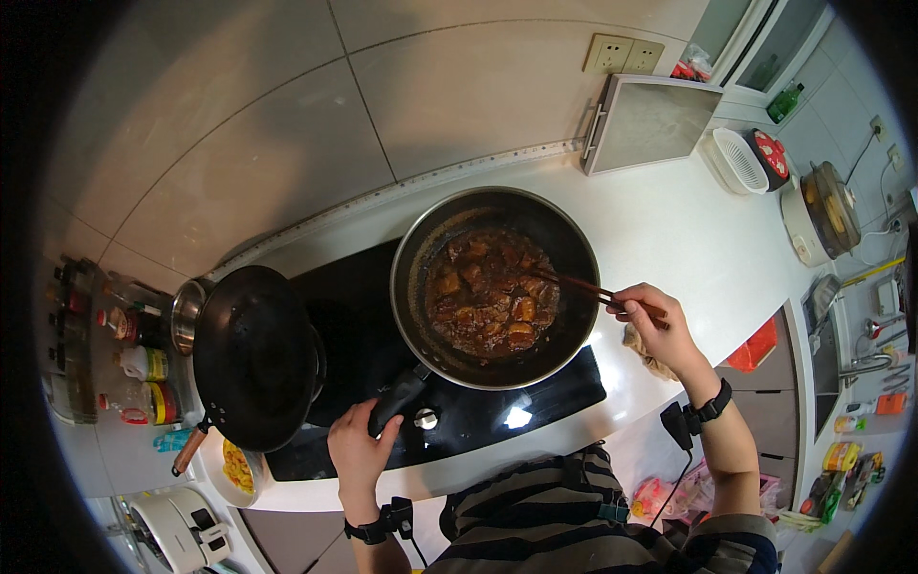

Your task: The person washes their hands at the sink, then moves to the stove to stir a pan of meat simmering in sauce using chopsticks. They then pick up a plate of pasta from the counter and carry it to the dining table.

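A deep dark frying pan [495, 377] with a pale metal rim stands on the right part of the black glass cooktop [473, 434]. Chunks of braised meat [495, 294] in glossy brown sauce cover its bottom. My left hand [366, 448] grips the end of the pan's black handle [403, 394]. In my right hand [656, 323], over the pan's right rim, is a pair of brown wooden chopsticks [584, 287]. Their tips reach into the meat at the upper right. A silver control knob [426, 418] sits just right of the pan handle.
An empty black wok [251, 359] with a wooden handle occupies the left burner area. Beside it stand a bowl of yellow food [237, 466], a steel pot [188, 316] and several seasoning bottles [136, 362]. A crumpled cloth [645, 351] lies under my right hand; a framed panel [652, 122] leans against the wall.
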A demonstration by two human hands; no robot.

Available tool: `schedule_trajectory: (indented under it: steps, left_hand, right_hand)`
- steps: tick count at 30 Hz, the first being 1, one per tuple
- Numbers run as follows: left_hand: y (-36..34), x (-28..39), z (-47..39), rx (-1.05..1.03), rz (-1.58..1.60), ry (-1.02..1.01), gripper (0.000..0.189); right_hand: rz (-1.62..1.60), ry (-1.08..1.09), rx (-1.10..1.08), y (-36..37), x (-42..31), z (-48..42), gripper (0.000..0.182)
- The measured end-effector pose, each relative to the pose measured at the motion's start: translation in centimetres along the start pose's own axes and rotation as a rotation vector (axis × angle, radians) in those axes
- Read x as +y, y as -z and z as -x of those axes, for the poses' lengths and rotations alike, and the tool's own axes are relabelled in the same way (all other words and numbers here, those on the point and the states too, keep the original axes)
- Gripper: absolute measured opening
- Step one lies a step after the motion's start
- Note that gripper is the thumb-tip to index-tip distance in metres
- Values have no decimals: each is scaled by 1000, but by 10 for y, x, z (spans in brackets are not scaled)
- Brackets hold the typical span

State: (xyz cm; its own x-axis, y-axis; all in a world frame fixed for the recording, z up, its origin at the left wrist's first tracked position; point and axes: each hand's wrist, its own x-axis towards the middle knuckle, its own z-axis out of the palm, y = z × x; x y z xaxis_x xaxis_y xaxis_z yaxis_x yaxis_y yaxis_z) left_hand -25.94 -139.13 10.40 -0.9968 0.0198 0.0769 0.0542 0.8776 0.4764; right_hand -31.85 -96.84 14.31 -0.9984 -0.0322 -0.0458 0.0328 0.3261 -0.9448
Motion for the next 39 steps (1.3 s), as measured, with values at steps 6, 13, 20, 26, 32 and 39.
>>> schedule_trajectory:
  steps: [6,13,20,26,32,39]
  left_hand:
    - [2,1,0,-16,0,9,39]
    - [1,0,0,-13,-5,9,38]
    - [1,-1,0,-15,-3,-2,37]
    - [1,0,-1,3,11,-15,38]
    - [2,1,0,-18,2,6,39]
    - [1,-1,0,-16,-7,-9,40]
  right_hand:
    - [-47,-1,65,2,0,3,16]
    - [-210,-120,199,9,6,1,19]
    - [-250,-81,182,1,16,-6,28]
    - [-228,2,114,3,4,7,29]
    - [-234,-22,1,7,3,20,27]
    - [31,17,-44,-6,2,23,24]
